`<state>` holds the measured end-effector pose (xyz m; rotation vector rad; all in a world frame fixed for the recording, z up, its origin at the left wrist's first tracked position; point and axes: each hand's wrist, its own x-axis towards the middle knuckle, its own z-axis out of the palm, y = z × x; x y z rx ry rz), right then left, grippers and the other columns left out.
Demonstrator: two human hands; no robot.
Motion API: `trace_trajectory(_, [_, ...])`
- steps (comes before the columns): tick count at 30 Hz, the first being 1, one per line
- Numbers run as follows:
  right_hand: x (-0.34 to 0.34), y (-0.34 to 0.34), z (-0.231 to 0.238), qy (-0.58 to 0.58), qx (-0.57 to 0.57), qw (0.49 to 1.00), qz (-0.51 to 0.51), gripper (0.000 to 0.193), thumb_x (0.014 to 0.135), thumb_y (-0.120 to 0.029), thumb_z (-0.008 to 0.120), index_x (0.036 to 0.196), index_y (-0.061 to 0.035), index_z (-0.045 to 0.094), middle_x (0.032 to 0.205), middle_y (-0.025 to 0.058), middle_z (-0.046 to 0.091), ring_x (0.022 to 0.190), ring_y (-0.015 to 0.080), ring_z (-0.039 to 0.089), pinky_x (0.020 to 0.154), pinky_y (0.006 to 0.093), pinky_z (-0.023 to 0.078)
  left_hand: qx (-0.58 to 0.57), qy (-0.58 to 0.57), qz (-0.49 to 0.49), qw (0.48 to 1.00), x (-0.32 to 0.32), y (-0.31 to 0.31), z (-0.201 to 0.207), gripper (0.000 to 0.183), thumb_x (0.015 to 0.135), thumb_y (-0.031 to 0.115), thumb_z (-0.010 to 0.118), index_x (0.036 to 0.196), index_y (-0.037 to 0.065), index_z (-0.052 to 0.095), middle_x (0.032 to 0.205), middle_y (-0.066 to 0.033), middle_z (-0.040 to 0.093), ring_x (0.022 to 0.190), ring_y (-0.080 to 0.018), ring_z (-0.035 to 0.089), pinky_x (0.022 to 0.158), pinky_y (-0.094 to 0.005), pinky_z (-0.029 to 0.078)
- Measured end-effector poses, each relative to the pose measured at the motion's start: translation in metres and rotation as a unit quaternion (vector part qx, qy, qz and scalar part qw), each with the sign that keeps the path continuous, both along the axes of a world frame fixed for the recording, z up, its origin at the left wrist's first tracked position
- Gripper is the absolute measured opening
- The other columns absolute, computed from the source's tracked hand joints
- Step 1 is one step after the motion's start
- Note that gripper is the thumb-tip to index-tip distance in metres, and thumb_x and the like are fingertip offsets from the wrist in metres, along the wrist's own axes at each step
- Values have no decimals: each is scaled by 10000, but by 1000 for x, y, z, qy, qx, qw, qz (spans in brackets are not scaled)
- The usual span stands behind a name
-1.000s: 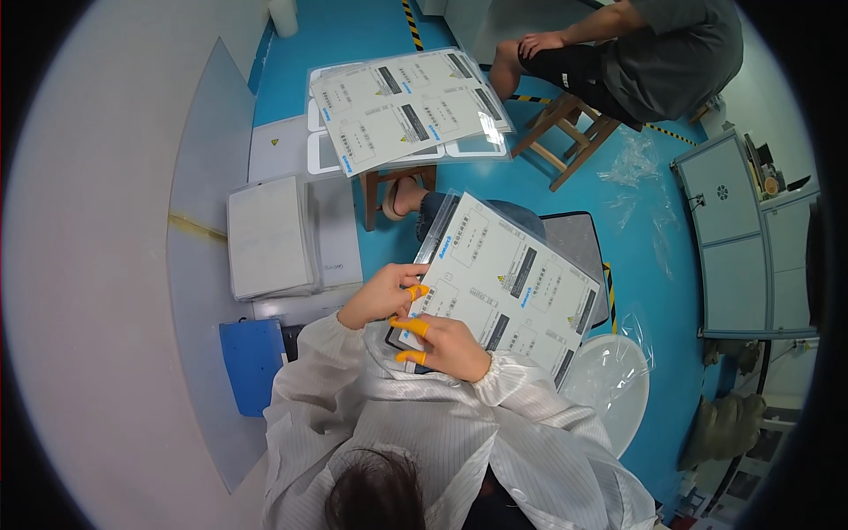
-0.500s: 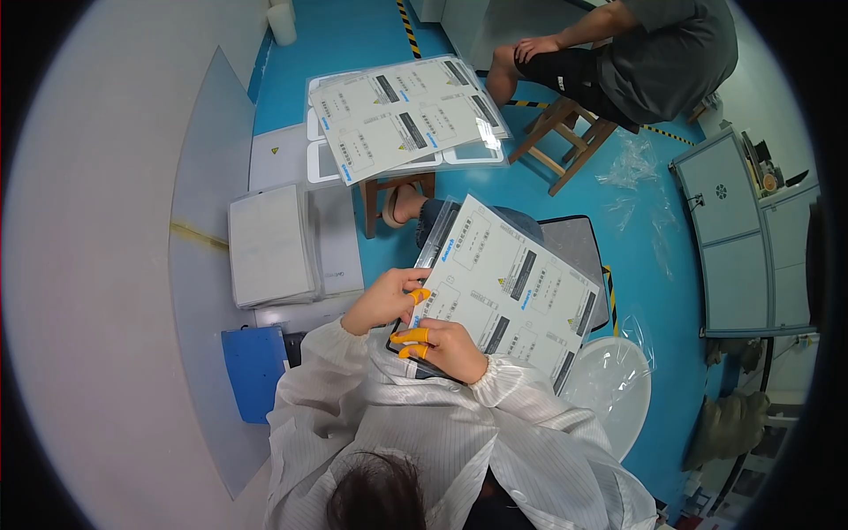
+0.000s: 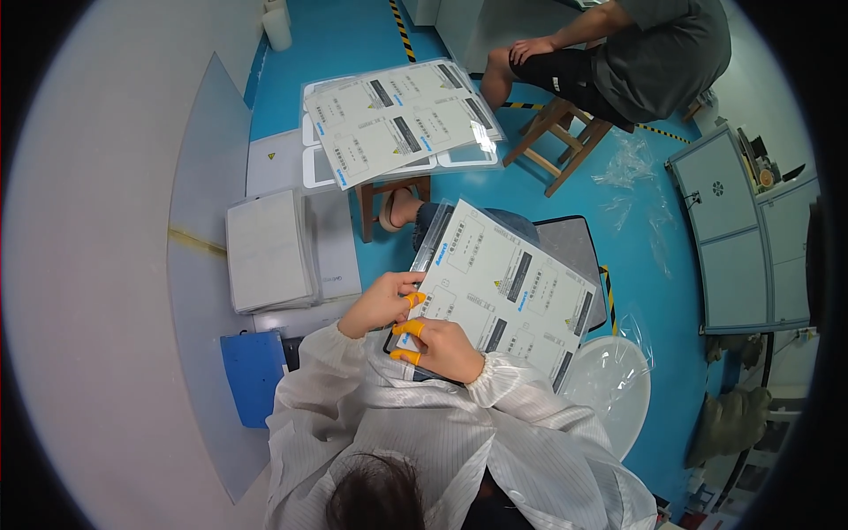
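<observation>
Blue floor [image 3: 658, 287] around us, white printed sheet [image 3: 503, 299] slanted over our legs, our right hand [image 3: 449, 348] and left hand [image 3: 380, 305] at its near-left edge, either grip clamped or not we cannot tell, orange finger cots [image 3: 406, 357] on both.

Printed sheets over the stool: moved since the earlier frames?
No, no visible shift either way: the printed sheets keep their position over the wooden stool.
</observation>
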<state>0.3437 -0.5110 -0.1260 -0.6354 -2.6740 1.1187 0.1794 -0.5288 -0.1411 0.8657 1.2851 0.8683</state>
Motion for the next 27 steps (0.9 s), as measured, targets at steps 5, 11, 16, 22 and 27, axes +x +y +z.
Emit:
trace_trajectory(5, [5, 1, -14, 79, 12, 997, -23, 237, 747, -216, 649, 863, -13, 611, 723, 71, 539, 624, 235, 574, 581, 326, 478, 4, -15, 6, 1000, 1, 1, -5, 419, 821, -19, 503, 1238, -7, 466, 803, -46, 615, 500, -38, 449, 456, -174, 388])
trace_trajectory(11, [10, 5, -2, 50, 86, 993, 63, 314, 755, -215, 637, 1063, -158, 605, 735, 50, 485, 660, 209, 552, 611, 317, 478, 9, -16, 11, 1000, -1, 1, -4, 393, 831, 44, 530, 1216, -21, 482, 808, -52, 622, 487, -55, 482, 451, -186, 407])
trace_trajectory(16, [30, 19, -16, 34, 91, 992, 77, 358, 760, -235, 631, 1113, -199, 586, 728, 42, 458, 652, 201, 543, 597, 302, 465, 7, -28, 2, 1000, 0, 2, -2, 399, 824, 35, 528, 1217, -20, 482, 816, -60, 627, 499, -55, 494, 468, -178, 422])
trace_trajectory(22, [23, 12, -12, 33, 107, 992, 62, 375, 784, -314, 605, 1139, -199, 568, 737, 52, 462, 630, 200, 532, 604, 308, 470, 11, -33, 7, 999, 0, 4, -7, 398, 822, 30, 527, 1215, -17, 486, 823, -58, 628, 518, -52, 505, 466, -173, 425])
trace_trajectory(27, [14, 6, -7, 31, 122, 989, 79, 418, 766, -321, 623, 1159, -196, 553, 737, 52, 459, 623, 201, 527, 605, 311, 468, 21, -26, 1, 999, 0, 5, -10, 396, 821, 29, 527, 1212, -20, 485, 807, -42, 624, 534, -48, 513, 467, -176, 430])
